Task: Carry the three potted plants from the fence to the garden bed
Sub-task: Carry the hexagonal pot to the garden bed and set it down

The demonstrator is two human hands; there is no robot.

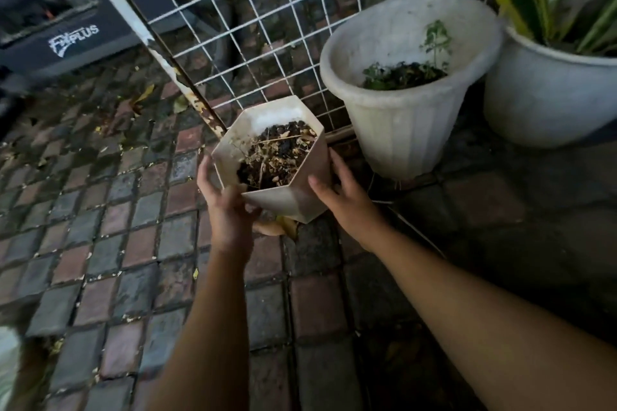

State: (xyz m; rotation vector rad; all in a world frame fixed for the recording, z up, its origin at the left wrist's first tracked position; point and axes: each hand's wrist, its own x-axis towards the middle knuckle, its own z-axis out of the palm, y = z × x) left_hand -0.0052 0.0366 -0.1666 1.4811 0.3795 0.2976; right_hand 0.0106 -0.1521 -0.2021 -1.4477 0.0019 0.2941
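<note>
A cream hexagonal pot [283, 173] of dark soil and dry, brown twigs sits tilted between the fingers [320, 185], clasped on both sides, near the wire fence [267, 27]. Beyond the right fingers stands a round ribbed white pot [400, 130] with small green sprouts, and further right a white pot [541, 90] with long striped leaves.

Dim light, wet brick paving [100, 243], dark crate [60, 43]
</note>
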